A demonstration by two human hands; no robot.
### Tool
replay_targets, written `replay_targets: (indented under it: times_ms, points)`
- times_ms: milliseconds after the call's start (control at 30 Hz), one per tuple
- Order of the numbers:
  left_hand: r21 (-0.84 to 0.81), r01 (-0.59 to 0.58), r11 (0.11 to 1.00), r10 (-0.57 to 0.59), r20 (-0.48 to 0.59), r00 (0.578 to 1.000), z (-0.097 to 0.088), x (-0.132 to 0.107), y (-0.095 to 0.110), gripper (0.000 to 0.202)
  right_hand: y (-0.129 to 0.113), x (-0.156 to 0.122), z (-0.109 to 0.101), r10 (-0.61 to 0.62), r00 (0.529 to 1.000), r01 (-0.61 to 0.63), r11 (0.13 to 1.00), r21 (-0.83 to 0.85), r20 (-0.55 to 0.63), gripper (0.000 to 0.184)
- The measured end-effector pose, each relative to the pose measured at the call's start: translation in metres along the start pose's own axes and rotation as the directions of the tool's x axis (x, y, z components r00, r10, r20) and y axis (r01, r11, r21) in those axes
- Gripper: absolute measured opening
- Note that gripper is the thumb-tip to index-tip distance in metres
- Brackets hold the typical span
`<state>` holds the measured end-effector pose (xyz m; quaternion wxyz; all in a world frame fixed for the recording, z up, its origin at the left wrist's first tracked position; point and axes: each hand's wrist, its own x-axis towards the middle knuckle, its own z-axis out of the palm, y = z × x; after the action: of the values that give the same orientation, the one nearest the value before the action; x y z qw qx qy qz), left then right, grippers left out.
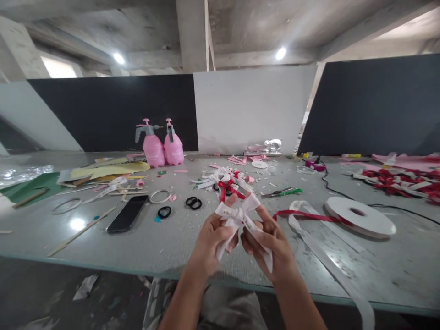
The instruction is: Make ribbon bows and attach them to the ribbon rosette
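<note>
In the head view, your left hand [209, 238] and right hand [271, 245] both pinch the white ribbon bow [239, 214], just above the near edge of the table [165, 245]. Squeeze at the knot so the loops sit even. There is bare table ahead, with the phone [127, 214] and ribbon spool [359, 216] well aside.

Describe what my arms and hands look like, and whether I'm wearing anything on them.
Both are bare. The left hand and right hand wear no gloves, and no ring, watch or wristband shows on either. The left forearm and right forearm are uncovered down to the picture's bottom edge: no sleeves or markings in view.
</note>
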<state>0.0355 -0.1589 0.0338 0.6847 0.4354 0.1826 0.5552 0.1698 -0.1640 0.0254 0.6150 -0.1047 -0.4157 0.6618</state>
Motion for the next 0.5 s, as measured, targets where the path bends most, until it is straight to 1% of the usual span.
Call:
replay_targets:
  times_ms: [33,100,200,267,367,433,500]
  points:
    - [0.113,-0.001,0.994,0.001,-0.004,1.0,-0.002,0.0,0.0,0.065,-0.002,-0.001,-0.001,-0.009,1.0,0.008,1.0,-0.028,-0.008,0.065]
    - [0.304,-0.007,0.953,0.023,-0.05,0.998,-0.006,-0.001,0.0,0.06,-0.003,-0.002,-0.005,-0.017,1.0,0.016,0.997,-0.073,-0.016,0.065]
    - [0.5,-0.019,0.866,0.093,-0.123,0.988,-0.009,-0.005,0.0,0.053,-0.003,-0.003,-0.01,0.011,1.0,-0.014,0.987,-0.159,-0.021,0.058]
    - [0.547,-0.015,0.837,0.097,-0.122,0.988,-0.009,-0.01,0.0,0.056,-0.003,-0.004,-0.012,0.026,0.998,-0.042,0.966,-0.256,-0.063,0.049]
    - [0.558,0.004,0.83,0.044,-0.074,0.996,-0.008,-0.017,0.004,0.071,-0.003,-0.002,-0.012,-0.016,0.991,-0.044,0.901,-0.431,-0.136,0.035]
    - [0.541,0.006,0.841,0.02,-0.042,0.999,-0.005,-0.02,0.007,0.083,-0.003,-0.002,-0.01,-0.028,0.991,-0.04,0.866,-0.498,-0.129,0.03]
    - [0.491,0.006,0.871,0.0,-0.011,1.0,-0.001,-0.022,0.009,0.093,0.0,-0.003,-0.007,-0.023,0.992,-0.043,0.861,-0.508,-0.122,0.028]
